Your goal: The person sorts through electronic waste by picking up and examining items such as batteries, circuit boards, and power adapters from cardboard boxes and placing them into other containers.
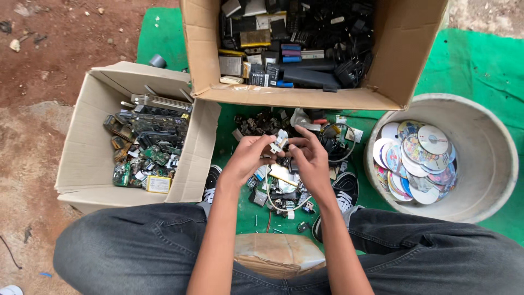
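Brimming cardboard boxes [87,158], disc-filled tub [486,158], hands [281,155] between.

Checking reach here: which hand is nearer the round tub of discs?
Right. The right hand is on the tub's side of the small white part both hands pinch; the left hand sits farther off, toward the circuit-board box.

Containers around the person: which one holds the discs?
The round grey tub by the right hand. The two cardboard boxes hold circuit boards and dark electronics instead.
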